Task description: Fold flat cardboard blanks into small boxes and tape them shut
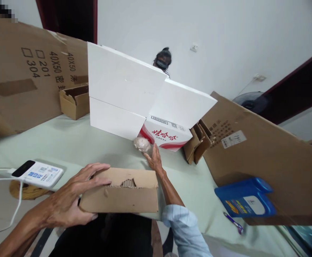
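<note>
My left hand (70, 198) grips the left end of a small brown cardboard box (123, 192) at the near table edge, thumb below and fingers over its torn top. Farther out, my right hand (154, 159) reaches across the pale green table (65, 142), its fingertips touching a small pale bundle wrapped in clear plastic (142, 144). That bundle lies just in front of a red and white printed carton (166, 137). My right sleeve is light blue.
White foam boards (123, 89) lean over the carton. Large cardboard sheets stand at left (19, 71) and right (265, 157). A small open box (74, 100), folded cartons (197, 142), a white power bank (39, 173) with cable, a blue bottle (245, 201). A person's head (162, 59) shows behind the boards.
</note>
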